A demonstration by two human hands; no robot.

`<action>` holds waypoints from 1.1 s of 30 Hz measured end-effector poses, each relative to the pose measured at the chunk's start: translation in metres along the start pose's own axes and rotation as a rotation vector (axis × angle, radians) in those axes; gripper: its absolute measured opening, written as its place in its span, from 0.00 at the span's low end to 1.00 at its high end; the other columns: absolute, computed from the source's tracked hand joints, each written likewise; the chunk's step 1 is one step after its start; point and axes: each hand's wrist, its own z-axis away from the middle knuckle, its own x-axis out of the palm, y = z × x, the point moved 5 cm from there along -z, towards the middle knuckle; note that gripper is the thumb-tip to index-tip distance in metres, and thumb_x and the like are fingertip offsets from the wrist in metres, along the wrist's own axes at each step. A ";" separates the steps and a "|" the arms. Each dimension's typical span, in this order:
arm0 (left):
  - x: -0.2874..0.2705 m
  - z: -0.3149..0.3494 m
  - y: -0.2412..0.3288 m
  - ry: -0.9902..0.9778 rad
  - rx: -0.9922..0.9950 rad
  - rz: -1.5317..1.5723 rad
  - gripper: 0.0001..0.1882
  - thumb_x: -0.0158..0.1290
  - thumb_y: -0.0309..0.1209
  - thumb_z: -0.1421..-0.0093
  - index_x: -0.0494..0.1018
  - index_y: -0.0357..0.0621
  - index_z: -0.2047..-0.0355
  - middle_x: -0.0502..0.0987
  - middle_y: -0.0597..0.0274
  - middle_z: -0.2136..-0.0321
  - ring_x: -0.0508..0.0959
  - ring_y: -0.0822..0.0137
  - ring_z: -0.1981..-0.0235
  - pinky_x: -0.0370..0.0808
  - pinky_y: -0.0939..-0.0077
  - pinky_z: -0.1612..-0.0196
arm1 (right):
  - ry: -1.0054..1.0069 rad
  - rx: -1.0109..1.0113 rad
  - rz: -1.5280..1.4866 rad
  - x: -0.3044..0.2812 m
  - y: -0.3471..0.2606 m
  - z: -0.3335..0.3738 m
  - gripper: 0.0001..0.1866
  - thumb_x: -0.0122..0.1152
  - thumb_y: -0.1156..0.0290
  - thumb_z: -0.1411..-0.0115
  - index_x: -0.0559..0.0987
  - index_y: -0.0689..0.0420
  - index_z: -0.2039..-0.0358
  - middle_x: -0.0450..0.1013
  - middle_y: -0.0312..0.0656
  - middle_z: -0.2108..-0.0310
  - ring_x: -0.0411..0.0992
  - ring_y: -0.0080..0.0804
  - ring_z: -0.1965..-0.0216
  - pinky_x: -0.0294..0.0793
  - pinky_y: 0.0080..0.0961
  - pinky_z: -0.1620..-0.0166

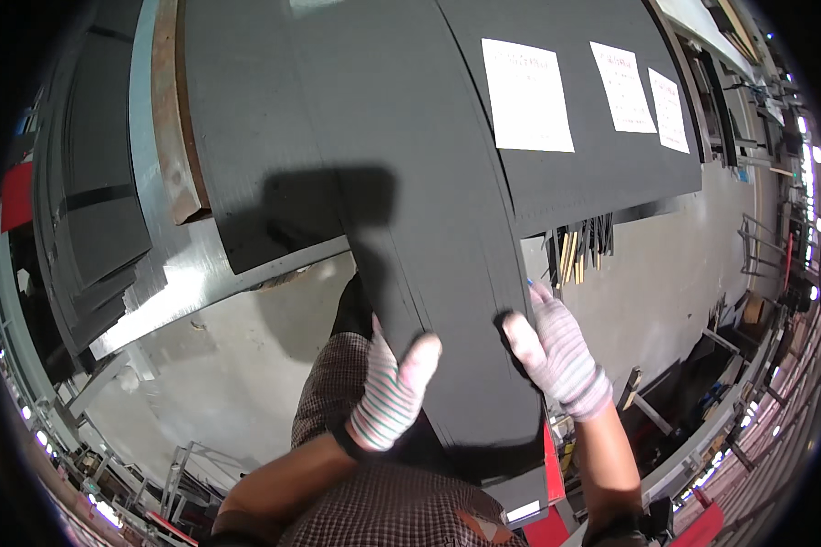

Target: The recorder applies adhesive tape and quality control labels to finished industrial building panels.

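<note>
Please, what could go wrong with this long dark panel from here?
The long dark panel reaches past the neighbouring sheets toward the person, so its near end might tip or sag. Its edges, beside the left hand and right hand, could snag the striped gloves. If the white papers are unfixed, a bump might shift them.

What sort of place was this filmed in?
Probably a workshop or factory floor: a pile of dark sheets at the left, white papers lying on dark material, and the gloved left hand and right hand holding a long dark panel.
</note>
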 end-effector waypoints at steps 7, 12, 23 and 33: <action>-0.051 0.014 0.039 0.166 0.339 -0.389 0.30 0.70 0.23 0.53 0.65 0.39 0.53 0.70 0.64 0.69 0.72 0.74 0.73 0.74 0.79 0.65 | -0.240 -0.057 0.087 -0.068 -0.073 0.000 0.25 0.55 0.60 0.35 0.73 0.66 0.46 0.73 0.59 0.52 0.73 0.56 0.51 0.76 0.43 0.49; -0.020 0.078 0.081 -0.534 -0.060 -0.377 0.11 0.69 0.25 0.49 0.75 0.41 0.72 0.80 0.61 0.69 0.80 0.70 0.66 0.79 0.71 0.60 | -0.799 -0.386 0.274 -0.048 -0.184 0.047 0.26 0.56 0.76 0.39 0.72 0.44 0.40 0.77 0.41 0.58 0.79 0.35 0.64 0.80 0.28 0.57; -0.055 -0.083 -0.152 -0.297 -0.309 0.526 0.24 0.63 0.35 0.41 0.71 0.41 0.46 0.70 0.57 0.46 0.70 0.58 0.42 0.72 0.64 0.41 | 0.013 0.178 -0.338 -0.018 0.044 0.027 0.15 0.71 0.65 0.45 0.80 0.59 0.61 0.76 0.42 0.59 0.73 0.37 0.54 0.68 0.38 0.42; -0.079 -0.063 -0.154 -0.289 -0.390 0.421 0.32 0.61 0.47 0.41 0.69 0.42 0.43 0.73 0.56 0.48 0.74 0.58 0.45 0.70 0.62 0.37 | 0.270 0.165 0.362 0.038 -0.096 0.039 0.49 0.63 0.35 0.54 0.65 0.53 0.38 0.53 0.69 0.35 0.50 0.77 0.35 0.44 0.76 0.38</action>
